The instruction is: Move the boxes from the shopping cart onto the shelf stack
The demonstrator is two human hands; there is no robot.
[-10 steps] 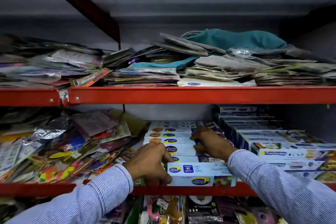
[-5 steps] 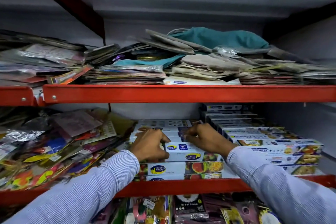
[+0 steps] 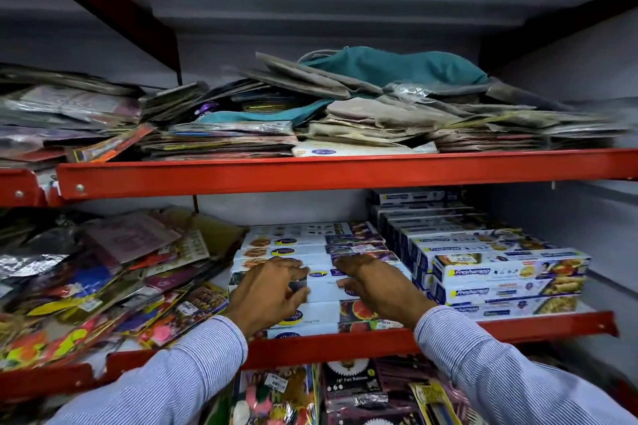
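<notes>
A stack of long white foil-wrap boxes [image 3: 310,241] lies in the middle of the lower red shelf [image 3: 345,344]. Both of my hands rest on the front top white box [image 3: 322,282] of that stack. My left hand [image 3: 271,291] grips its left part, fingers on top and thumb on the front face. On the box's right part, my right hand [image 3: 378,283] holds it the same way. More boxes of this kind lie under it at the shelf's front edge. The shopping cart is out of view.
A taller block of Freshwrapp boxes [image 3: 507,274] stands close on the right. Loose colourful packets [image 3: 103,286] pile up on the left. The upper red shelf [image 3: 345,171] carries folded cloth bags and flat packets. Hanging packets [image 3: 352,386] fill the space below.
The white box held at the shelf's front edge has gone up and back onto the middle stack. Both hands followed it inward and stay on it.
</notes>
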